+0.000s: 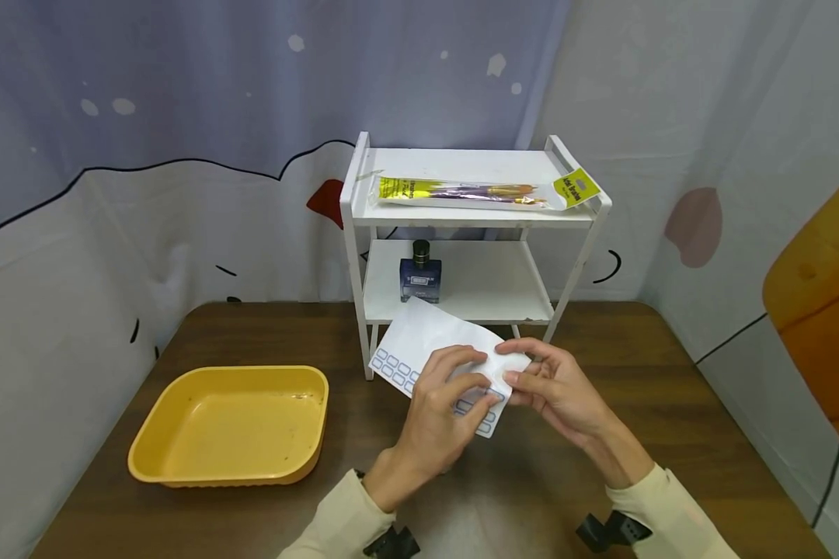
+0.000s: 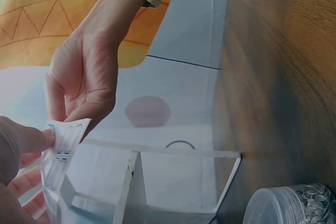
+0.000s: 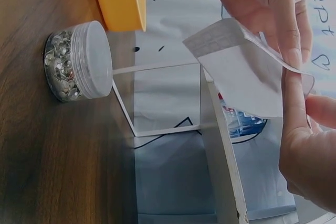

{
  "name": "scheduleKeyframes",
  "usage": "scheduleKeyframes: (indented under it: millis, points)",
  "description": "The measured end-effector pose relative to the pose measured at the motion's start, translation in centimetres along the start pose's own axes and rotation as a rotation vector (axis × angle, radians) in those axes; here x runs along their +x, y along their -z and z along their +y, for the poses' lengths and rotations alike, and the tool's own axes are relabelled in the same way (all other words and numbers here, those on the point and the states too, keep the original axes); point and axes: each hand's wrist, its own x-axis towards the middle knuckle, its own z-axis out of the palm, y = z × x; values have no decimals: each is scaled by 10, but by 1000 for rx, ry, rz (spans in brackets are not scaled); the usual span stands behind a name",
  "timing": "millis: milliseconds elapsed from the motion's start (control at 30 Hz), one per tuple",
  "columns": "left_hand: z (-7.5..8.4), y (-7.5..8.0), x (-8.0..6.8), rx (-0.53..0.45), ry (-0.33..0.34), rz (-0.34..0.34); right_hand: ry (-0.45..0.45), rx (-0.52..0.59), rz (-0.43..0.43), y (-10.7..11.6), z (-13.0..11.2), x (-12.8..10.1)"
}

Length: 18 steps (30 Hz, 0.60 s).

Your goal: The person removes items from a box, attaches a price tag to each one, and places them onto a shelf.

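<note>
A white sheet of label stickers (image 1: pixel 426 334), with rows of blue-outlined labels along its near edge, is held up in front of the white shelf rack. My right hand (image 1: pixel 559 392) pinches the sheet's right end between thumb and fingers. With curled fingers, my left hand (image 1: pixel 436 415) grips the sheet from the near side; its thumb lies on the printed face in the left wrist view. Seen from the right wrist, the sheet (image 3: pixel 247 77) bends over where the fingers of both hands meet. My left fingers (image 3: pixel 286 24) are close to the right fingertips there.
On the white rack (image 1: pixel 454 221), a packet of paintbrushes (image 1: pixel 475 192) lies on top and a dark blue perfume bottle (image 1: pixel 420 276) stands below. A yellow tray (image 1: pixel 227 475) sits at left. A clear jar (image 3: pixel 79 61) of small metallic pieces stands on the table.
</note>
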Motion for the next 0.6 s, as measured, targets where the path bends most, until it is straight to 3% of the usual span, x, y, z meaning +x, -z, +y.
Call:
scheduleKeyframes:
  millis: [267, 600]
  points:
    - [1, 1, 2, -28, 72, -37, 2, -15, 6, -1, 1, 0]
    - [3, 0, 2, -16, 89, -19, 12, -14, 14, 1, 2, 0]
